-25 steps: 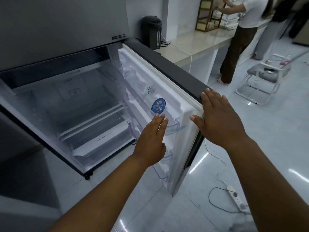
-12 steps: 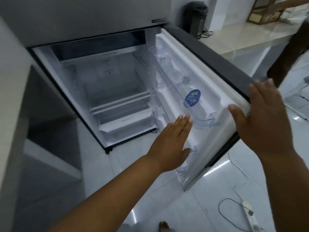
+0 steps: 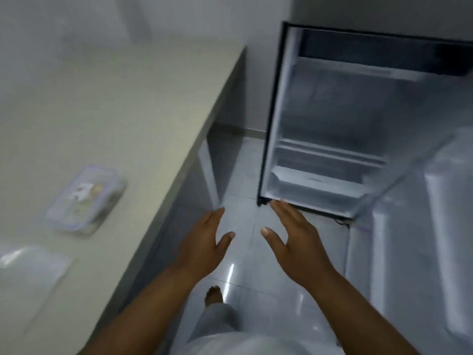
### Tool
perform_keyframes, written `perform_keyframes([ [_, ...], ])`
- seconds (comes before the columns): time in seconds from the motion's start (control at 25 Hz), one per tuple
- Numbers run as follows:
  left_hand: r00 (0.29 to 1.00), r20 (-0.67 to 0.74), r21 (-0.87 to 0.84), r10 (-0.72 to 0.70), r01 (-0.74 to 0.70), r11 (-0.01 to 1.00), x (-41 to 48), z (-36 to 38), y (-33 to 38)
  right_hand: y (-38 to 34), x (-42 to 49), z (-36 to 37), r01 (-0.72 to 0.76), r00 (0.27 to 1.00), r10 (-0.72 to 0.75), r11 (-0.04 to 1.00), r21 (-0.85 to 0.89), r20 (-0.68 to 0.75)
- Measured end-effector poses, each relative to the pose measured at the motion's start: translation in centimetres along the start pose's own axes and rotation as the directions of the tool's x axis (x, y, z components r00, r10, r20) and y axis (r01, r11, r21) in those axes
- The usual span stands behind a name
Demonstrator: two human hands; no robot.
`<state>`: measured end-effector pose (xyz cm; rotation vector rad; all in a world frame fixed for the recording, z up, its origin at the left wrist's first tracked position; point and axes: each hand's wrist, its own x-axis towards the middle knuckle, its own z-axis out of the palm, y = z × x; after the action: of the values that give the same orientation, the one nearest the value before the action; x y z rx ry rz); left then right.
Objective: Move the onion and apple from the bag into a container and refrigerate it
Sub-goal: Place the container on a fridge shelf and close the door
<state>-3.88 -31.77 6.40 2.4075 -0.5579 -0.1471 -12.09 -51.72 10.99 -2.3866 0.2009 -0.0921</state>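
A clear lidded container (image 3: 85,199) with a purple rim lies on the beige counter (image 3: 122,119) at the left; its contents are blurred. A flat clear plastic bag (image 3: 30,272) lies on the counter nearer to me. The fridge (image 3: 332,139) stands open at the right, its shelves bare, its door (image 3: 440,213) swung out at the far right. My left hand (image 3: 204,242) and my right hand (image 3: 294,242) hover over the floor in front of the fridge, both open and holding nothing, apart from the door and the counter.
The counter's edge (image 3: 194,139) runs diagonally between me and the container. Glossy white floor tiles (image 3: 245,206) lie between counter and fridge. My bare foot (image 3: 213,294) and light trouser leg show below my hands.
My view has swung left from the fridge door toward the counter. Both hands have come off the door and now hang free over the floor. The container and bag have come into view.
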Motion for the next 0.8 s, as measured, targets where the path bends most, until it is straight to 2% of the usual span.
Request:
perform_keyframes([
  [0.08,0.976,-0.126,-0.023,-0.175,0.174,0.985,0.1,-3.5,-4.6,-3.0,4.9,3.9,0.059,0.988,-0.066,0.997,0.048,0.142],
  [0.16,0.912,-0.26,-0.021,-0.317,0.322,0.946,-0.3,-6.6,-8.9,-6.2,9.5,7.9,0.106,0.957,-0.131,0.989,0.106,0.257],
  [0.28,0.746,-0.442,-0.088,-0.498,0.516,0.852,-1.7,-10.5,-15.0,-11.3,15.9,14.7,0.135,0.899,-0.194,0.976,0.173,0.393],
  [0.4,0.54,-0.539,-0.224,-0.647,0.648,0.728,-2.7,-13.0,-20.3,-15.9,21.2,21.2,0.094,0.865,-0.174,0.978,0.188,0.471],
  [0.52,0.338,-0.462,-0.474,-0.82,0.687,0.55,-2.7,-14.5,-24.3,-19.4,26.1,26.5,0.09,0.847,-0.145,0.987,0.132,0.512],
  [0.6,0.268,-0.346,-0.598,-0.899,0.675,0.431,-1.9,-15.0,-26.3,-21.0,29.0,29.4,0.101,0.843,-0.121,0.993,0.067,0.525],
  [0.72,0.255,-0.207,-0.72,-0.944,0.614,0.324,-0.5,-14.9,-27.9,-22.0,31.8,32.3,0.084,0.823,-0.067,0.996,-0.004,0.564],
  [0.8,0.263,-0.195,-0.768,-0.945,0.558,0.314,0.1,-14.5,-28.2,-22.0,32.6,33.4,0.063,0.797,-0.071,0.997,0.034,0.6],
])
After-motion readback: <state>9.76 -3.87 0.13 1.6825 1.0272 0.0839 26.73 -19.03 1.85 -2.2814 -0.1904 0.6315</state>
